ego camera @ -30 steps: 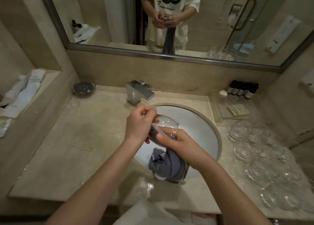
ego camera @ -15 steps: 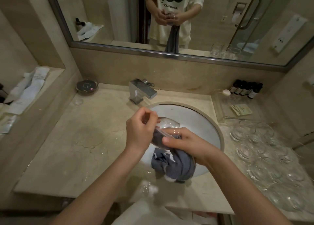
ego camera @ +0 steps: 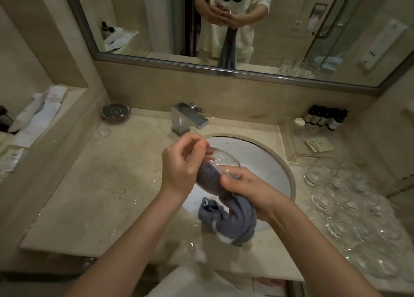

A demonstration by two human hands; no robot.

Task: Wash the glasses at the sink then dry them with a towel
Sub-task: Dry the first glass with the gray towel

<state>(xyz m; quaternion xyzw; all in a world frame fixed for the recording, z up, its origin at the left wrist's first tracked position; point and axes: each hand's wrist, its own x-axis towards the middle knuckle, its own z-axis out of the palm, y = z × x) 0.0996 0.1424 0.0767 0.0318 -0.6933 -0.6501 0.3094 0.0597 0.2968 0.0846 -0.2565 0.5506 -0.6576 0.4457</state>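
Over the white sink (ego camera: 264,160), the left hand (ego camera: 179,169) curls its fingers round the tilted glass (ego camera: 220,160), while the right hand (ego camera: 253,193) grips the grey towel (ego camera: 235,220) stuffed into it. Other glasses (ego camera: 349,198) crowd the desk (ego camera: 112,184) on the right.

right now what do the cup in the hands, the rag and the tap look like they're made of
Cup: clear glass, smooth and glossy; the rag shows through its wall and highlights glint on it.
Rag: grey-blue woven cloth, likely terry cotton; matte, soft folds, a pale hem.
Tap: metal, seemingly polished chrome; square, mirror-bright faces.
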